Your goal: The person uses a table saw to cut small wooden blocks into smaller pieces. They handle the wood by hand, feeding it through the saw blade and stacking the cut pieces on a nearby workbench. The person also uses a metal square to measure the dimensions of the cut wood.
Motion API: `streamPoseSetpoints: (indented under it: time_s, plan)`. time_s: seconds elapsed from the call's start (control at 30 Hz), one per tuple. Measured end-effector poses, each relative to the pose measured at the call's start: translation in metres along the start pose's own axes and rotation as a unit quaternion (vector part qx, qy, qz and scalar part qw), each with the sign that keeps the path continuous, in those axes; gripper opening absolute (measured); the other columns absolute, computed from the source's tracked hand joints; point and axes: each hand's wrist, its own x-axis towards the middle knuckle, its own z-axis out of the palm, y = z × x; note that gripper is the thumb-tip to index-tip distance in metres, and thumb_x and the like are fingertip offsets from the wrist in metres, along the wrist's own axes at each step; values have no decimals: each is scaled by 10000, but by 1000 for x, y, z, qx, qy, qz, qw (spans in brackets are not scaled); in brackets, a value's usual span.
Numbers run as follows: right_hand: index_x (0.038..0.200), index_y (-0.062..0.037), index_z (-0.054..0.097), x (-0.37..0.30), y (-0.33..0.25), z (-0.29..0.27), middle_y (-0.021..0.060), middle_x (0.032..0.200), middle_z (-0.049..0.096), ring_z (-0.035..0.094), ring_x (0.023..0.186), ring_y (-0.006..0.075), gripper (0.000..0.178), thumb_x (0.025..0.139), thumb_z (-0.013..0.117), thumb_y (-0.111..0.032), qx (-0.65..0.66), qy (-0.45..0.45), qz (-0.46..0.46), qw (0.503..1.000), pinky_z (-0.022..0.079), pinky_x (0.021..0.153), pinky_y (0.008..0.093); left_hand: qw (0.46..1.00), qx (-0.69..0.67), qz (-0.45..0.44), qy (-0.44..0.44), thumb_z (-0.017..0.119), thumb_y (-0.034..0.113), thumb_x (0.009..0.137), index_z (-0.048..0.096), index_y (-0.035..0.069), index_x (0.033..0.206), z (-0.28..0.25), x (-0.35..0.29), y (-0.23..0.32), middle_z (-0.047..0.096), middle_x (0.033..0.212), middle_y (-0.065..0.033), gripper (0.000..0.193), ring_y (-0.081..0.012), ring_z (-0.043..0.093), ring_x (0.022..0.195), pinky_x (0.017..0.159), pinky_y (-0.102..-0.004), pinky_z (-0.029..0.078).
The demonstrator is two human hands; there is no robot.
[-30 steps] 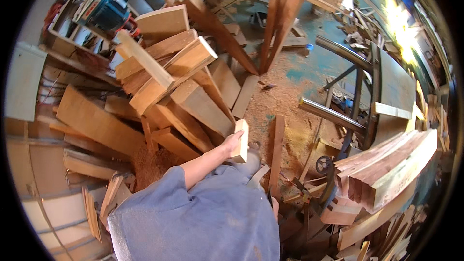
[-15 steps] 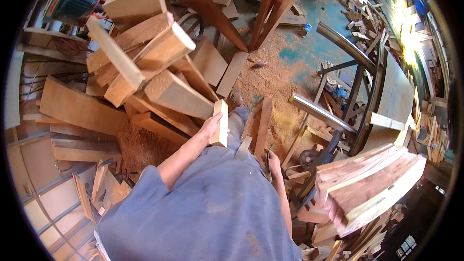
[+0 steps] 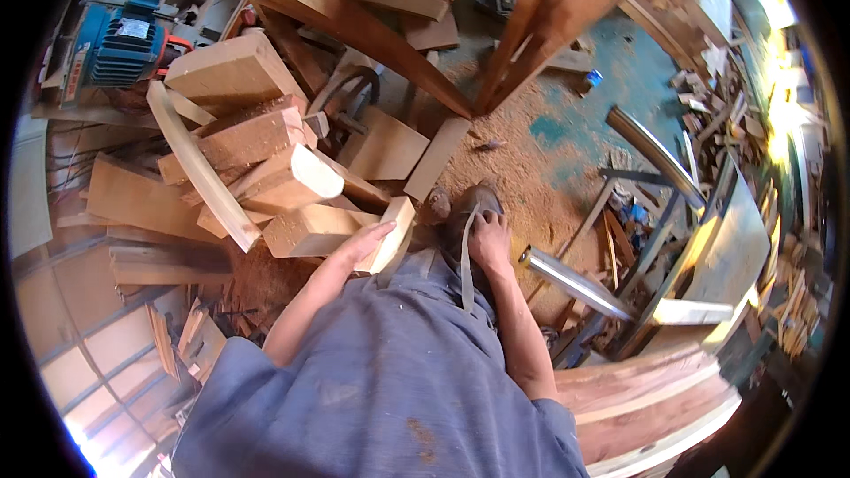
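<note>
My left hand (image 3: 365, 243) is closed round a short pale wooden block (image 3: 390, 235), its fingers lying along the side. That block stands tilted just above my lap, beside a stack of cut timber. Right of it, my right hand (image 3: 490, 237) is curled over a thin grey strip (image 3: 467, 270), which hangs down toward my blue-grey clothing. From this angle the fingertips of the right hand are hidden, and what the strip is made of cannot be told. A dark shoe (image 3: 482, 199) shows just beyond the right hand.
Timber blocks (image 3: 305, 230) are heaped at left, with a blue motor (image 3: 124, 40) behind. Tall brown beams (image 3: 540, 26) rise ahead. Sawdust (image 3: 522, 186) covers the floor. A metal roller (image 3: 575, 283) and frame stand at right, near stacked planks (image 3: 646, 398).
My right hand has come up and inward from my right side, and the grey strip now shows under it. My left hand keeps the wooden block. The view has shifted.
</note>
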Motion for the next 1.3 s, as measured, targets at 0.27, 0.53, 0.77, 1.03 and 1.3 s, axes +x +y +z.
streamPoseSetpoints:
  time_s: [0.27,0.53,0.77,1.03,1.3]
  plan:
    - [1225,-99,701,176,63,-16,252,1264,666,635,1149,458,482,858,608,-398,-122,-175,-37,976,514,1002,517,978,-189,-38,75,557,514,1035,638,29,1294,28,22,69,744,1007,-122,555,-216,728,806,696,-361,597]
    - [953,2,744,250,157,-76,305,876,700,701,906,460,449,858,651,-427,30,-228,-20,973,549,800,534,966,-159,-21,205,550,561,1017,622,23,1334,108,49,114,720,1127,-113,629,-174,702,946,807,-322,558]
    - [831,23,720,243,254,-30,280,755,681,722,773,444,475,868,661,-446,12,-240,3,971,538,639,516,971,-164,-43,170,530,521,1035,507,-2,1487,135,63,183,677,1267,-129,691,-222,656,1082,926,-353,524]
    - [1090,-34,760,205,162,-95,269,1065,727,695,1075,423,581,871,622,-555,78,-236,234,940,525,931,475,979,18,28,201,578,555,986,580,-30,1384,97,136,151,678,1255,-194,708,-268,644,1119,947,-390,500]
    - [1369,-29,636,152,176,-72,287,1404,592,522,1371,413,867,922,443,-746,201,-304,323,873,430,1112,440,987,-122,89,54,589,530,1022,626,25,1249,88,130,172,687,1024,-82,555,-182,663,823,728,-366,556]
